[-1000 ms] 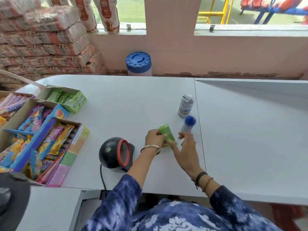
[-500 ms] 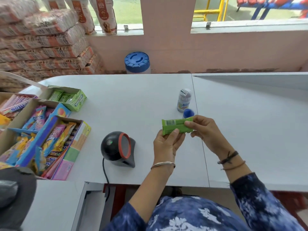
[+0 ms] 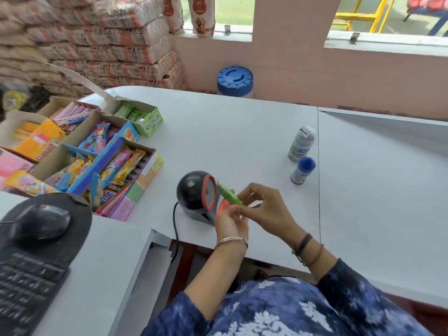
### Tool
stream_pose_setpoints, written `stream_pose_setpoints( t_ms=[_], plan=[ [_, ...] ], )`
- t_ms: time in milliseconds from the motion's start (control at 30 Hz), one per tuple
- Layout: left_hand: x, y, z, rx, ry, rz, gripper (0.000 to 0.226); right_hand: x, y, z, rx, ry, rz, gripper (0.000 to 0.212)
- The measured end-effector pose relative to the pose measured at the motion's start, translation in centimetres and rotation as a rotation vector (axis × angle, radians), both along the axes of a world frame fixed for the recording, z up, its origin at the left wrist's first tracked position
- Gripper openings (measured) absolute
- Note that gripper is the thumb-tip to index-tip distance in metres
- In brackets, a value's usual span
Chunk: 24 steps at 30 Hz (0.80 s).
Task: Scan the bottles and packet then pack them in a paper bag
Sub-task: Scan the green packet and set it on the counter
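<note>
A small green packet is held right in front of the red-ringed window of the black scanner. My left hand grips its lower end, and red scanner light falls on the fingers. My right hand pinches its right end. Two small bottles stand on the white counter to the right: a white-capped bottle farther back and a blue-capped bottle in front of it. No paper bag is in view.
Open boxes of sweets and a green gum box fill the counter's left side. A mouse and keyboard lie at the near left. A blue-lidded jar stands behind the counter, with stacked sacks at the back left.
Both hands have carried the green packet from near the bottles leftward to the scanner's window. The view has swung left, bringing in the mouse and keyboard.
</note>
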<state>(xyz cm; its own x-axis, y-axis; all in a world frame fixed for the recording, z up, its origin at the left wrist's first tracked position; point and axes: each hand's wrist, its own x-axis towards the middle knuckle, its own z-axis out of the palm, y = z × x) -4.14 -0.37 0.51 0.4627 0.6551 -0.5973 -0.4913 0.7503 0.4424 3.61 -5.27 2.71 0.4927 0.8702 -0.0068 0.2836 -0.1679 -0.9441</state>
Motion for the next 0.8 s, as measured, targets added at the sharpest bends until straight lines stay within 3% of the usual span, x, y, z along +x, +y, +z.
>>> stream_pose_setpoints(
  t_ms=[167, 233, 300, 333, 433, 500, 733, 800],
  plan=[
    [0.6, -0.3, -0.4, 0.097, 0.043, -0.080, 0.026, 1.4, -1.0, -0.2, 0.024, -0.095, 0.000, 0.020],
    [1.3, -0.5, -0.6, 0.202, 0.137, -0.158, 0.042, 3.0, -2.3, -0.8, 0.025, -0.199, -0.007, 0.024],
    [2.0, -0.6, -1.3, 0.427, 0.307, -0.271, 0.067, 4.8, -4.1, -1.9, 0.008, -0.275, -0.045, 0.023],
    [2.5, -0.7, -1.6, 0.605, 0.410, -0.340, 0.068, 5.6, -5.1, -2.5, -0.003, -0.314, -0.078, 0.023],
    [4.3, -1.0, -2.6, 1.162, 0.634, -0.482, 0.031, 7.6, -7.6, -4.6, -0.047, -0.507, -0.188, 0.022],
    [5.7, -1.3, -3.5, 1.404, 0.695, -0.566, 0.019, 8.8, -8.8, -5.9, -0.088, -0.627, -0.229, 0.024],
    [7.5, -3.2, -6.3, 1.862, 0.983, -0.800, 0.038, 10.9, -9.9, -8.4, -0.261, -0.809, -0.201, 0.035],
    [7.1, -3.7, -6.2, 1.867, 1.050, -0.794, 0.043, 10.6, -9.9, -8.2, -0.280, -0.858, -0.217, 0.035]
  ],
)
